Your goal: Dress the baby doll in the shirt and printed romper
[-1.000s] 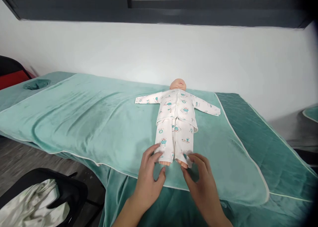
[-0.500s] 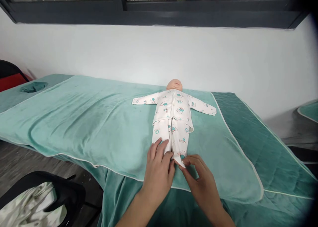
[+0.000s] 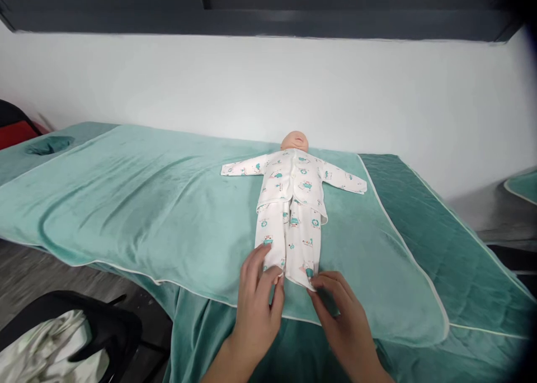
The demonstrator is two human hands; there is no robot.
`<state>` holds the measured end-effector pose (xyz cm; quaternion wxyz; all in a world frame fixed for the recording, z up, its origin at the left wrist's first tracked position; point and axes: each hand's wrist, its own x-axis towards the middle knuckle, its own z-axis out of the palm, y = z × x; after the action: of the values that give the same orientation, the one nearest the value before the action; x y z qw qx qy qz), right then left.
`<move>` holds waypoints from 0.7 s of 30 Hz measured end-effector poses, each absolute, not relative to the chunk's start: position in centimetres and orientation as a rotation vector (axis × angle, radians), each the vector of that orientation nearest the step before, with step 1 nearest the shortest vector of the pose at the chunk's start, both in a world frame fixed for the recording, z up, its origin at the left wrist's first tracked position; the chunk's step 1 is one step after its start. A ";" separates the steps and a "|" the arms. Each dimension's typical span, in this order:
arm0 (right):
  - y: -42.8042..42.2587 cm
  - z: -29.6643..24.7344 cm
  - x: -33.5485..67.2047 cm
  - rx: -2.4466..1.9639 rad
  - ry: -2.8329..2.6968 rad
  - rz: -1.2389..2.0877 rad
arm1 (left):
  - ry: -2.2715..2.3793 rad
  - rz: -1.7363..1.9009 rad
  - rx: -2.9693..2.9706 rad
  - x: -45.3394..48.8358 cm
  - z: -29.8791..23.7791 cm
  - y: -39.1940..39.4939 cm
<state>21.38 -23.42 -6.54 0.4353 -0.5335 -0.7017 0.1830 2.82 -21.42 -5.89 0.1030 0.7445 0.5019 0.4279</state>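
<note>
A baby doll (image 3: 295,141) lies on its back, dressed in a white printed long-sleeved top (image 3: 291,176) and matching trousers (image 3: 302,243). Its sleeves stretch out to both sides, the hands not showing. At the cuff of the leg on the left, my left hand (image 3: 257,299) has its thumb and forefinger closed on the hem, other fingers resting along the fabric. My right hand (image 3: 342,310) pinches the outer corner of the other leg's hem between thumb and forefinger. The doll's feet are mostly hidden by the trousers and my fingers.
A light green blanket (image 3: 188,221) lies under the doll on a bed with a darker green cover (image 3: 474,277). A white wall (image 3: 251,86) rises behind. At lower left, crumpled pale cloth (image 3: 50,344) sits on a black chair (image 3: 117,327). A face hole (image 3: 50,145) shows at far left.
My left hand has shifted from the inner hem of the right-side leg to the left-side cuff. My right hand still pinches its hem, now drawn slightly outward and flatter.
</note>
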 end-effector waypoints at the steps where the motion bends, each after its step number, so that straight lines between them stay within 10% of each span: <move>1: -23.5 -6.8 21.4 -1.337 -1.734 0.451 | 1.491 1.282 2.185 2.7 -6.1 -21.5; 21: -23.3 -8.3 20.6 -1.441 -1.554 0.539 | 1.420 1.412 2.262 1.4 -7.3 -21.6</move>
<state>20.62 -23.27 -8.31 0.4597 -0.5853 -0.6311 0.2188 1.39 -21.58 -7.34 0.0601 0.7475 0.4692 0.4664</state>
